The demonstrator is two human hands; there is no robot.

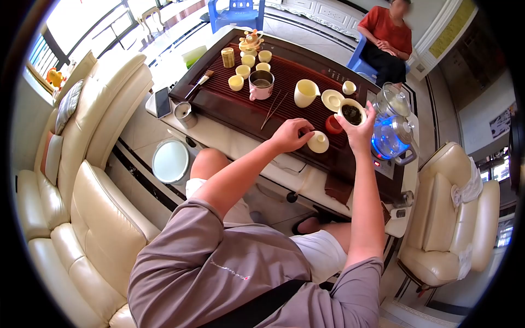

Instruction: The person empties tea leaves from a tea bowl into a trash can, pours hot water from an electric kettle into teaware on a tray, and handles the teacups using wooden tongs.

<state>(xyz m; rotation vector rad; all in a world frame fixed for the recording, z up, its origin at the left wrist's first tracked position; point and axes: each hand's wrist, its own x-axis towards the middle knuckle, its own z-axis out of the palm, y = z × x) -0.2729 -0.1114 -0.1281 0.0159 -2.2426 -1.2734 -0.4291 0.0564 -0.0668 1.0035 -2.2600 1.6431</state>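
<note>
The right grip (361,128) pinches a pale gaiwan bowl (351,112) between thumb and fingers, held above the right part of the tea tray (229,109); dark wet leaves lie inside. The left grip (293,135) has its fingers loosely curled beside a pale lid (318,142) that lies knob up near the tray's near edge; I cannot tell whether the fingertips touch it or are pressed together.

Just beside the bowl are a red cup (333,125), partly hidden, and a round pale saucer (331,100). Farther back stand 1 small white cup (349,87) and a cream pitcher (305,94). Thin dark tongs (272,109) lie left of the pitcher, next to a pink mug (261,86). Beyond the mug, 5 small yellow cups (235,83) cluster near a gold canister (228,58) and a figurine (251,41).

At the right end, a blue-lit glass kettle (389,139) stands near a second glass vessel (391,101). At the left end, a phone (163,103) and a steel cup (186,115) sit on the white-edged surface (240,140). Across from it, 1 person (386,33) in a red shirt sits with hands together.
</note>
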